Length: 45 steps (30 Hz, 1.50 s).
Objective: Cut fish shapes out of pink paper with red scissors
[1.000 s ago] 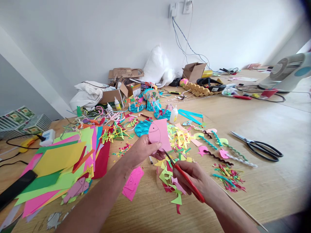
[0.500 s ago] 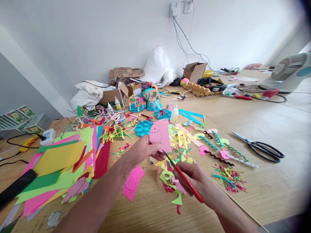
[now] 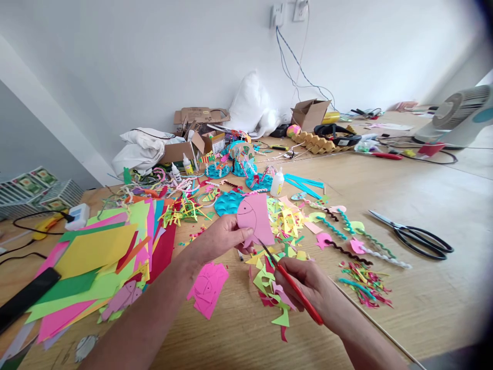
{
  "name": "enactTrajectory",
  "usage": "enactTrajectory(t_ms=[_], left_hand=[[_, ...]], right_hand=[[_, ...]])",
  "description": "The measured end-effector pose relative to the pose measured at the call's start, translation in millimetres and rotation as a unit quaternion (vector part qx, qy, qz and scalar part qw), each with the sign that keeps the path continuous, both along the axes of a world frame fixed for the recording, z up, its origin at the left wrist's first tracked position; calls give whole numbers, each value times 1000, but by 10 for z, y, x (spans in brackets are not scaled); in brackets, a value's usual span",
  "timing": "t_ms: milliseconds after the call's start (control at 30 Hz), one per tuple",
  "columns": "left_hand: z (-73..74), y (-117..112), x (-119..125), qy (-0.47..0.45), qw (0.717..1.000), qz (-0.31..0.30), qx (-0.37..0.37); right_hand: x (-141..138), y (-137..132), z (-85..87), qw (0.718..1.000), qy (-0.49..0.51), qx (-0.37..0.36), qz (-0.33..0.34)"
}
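Observation:
Pinched in my left hand (image 3: 227,237) is a pink sheet of paper (image 3: 262,218) with a fish outline and an eye drawn on it. My right hand (image 3: 304,285) is closed round the red handles of a pair of scissors (image 3: 295,293). The scissors' dark blades meet the lower edge of the pink paper, close to my left thumb. Bright pink paper pieces with drawn fish (image 3: 210,289) lie on the table under my left forearm. Below the scissors is a heap of green, red and pink paper scraps (image 3: 269,288).
Coloured paper sheets (image 3: 96,252) and a black phone (image 3: 29,298) lie at left. Black-handled scissors (image 3: 414,236) and twisted pipe cleaners (image 3: 346,249) are at right. Behind stand a glue bottle (image 3: 277,183), blue discs (image 3: 228,203), cardboard boxes (image 3: 309,114) and a fan (image 3: 454,115).
The pink paper has shifted slightly down and turned a little in my left hand. The scissors stay at its lower edge. The view has moved very slightly.

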<state>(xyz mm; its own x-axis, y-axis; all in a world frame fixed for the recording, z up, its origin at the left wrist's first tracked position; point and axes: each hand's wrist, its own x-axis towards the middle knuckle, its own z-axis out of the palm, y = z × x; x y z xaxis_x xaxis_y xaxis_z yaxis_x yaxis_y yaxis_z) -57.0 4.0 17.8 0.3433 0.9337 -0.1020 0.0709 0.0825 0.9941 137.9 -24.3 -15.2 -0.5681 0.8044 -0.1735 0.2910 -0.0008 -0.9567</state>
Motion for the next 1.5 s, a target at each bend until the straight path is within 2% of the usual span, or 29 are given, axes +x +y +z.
enactTrajectory(t_ms=[267,500,767,1033,1300,1500], left_hand=[[9,3,14,-1,1000,-17,-2],[1,3,9,17,1000,-19,-4],[4,1,13,48,997,-57,2],[-9,8,7,62,996,-66,5],[68,5,-20,48,997,-63,10],[61,0,3,46,996,-74,6]], right_hand=[[13,-14,28,1000,4,-7,6],[21,-9,47,1000,-9,21,6],[21,-5,43,999,-6,29,23],[28,-1,39,998,-40,57,9],[22,3,48,999,-17,36,15],[27,3,27,999,-6,36,21]])
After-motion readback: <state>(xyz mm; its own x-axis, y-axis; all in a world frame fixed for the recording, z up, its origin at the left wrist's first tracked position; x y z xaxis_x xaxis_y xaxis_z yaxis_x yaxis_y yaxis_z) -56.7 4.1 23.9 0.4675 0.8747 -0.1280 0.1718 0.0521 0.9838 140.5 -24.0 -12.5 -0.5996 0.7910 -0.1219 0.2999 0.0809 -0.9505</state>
